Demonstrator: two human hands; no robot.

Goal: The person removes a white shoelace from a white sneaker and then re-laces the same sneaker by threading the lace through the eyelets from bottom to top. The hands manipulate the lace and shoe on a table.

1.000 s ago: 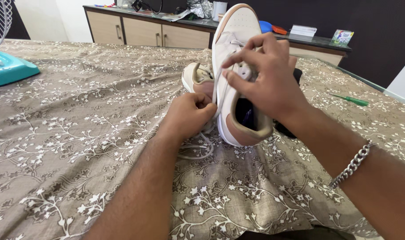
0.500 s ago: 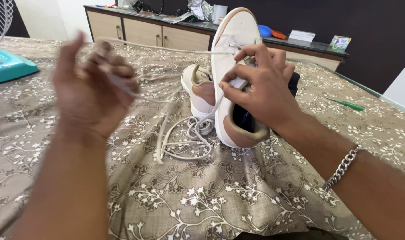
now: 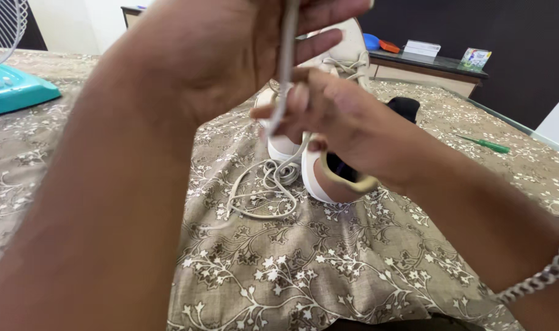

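Observation:
My left hand [image 3: 224, 55] is raised close to the camera and grips a white shoelace [image 3: 284, 79] that hangs down from it. My right hand [image 3: 341, 122] holds the lower part of that lace in front of a white and tan sneaker [image 3: 334, 181] standing heel-down on the bed. Loose lace [image 3: 261, 196] coils on the cover beside the heel. A second sneaker [image 3: 282, 146] lies behind, mostly hidden by my hands.
The bed has a brown floral cover [image 3: 328, 263]. A teal fan base [image 3: 13, 89] stands at far left. A green screwdriver [image 3: 485, 144] lies at right. A black object [image 3: 405, 107] sits behind the shoes. A counter [image 3: 426, 61] with small boxes runs along the back.
My left hand has pulled the lace out and swung up and right, close to the camera. My right hand has left the shoe's eyelets and taken hold of the hanging lace.

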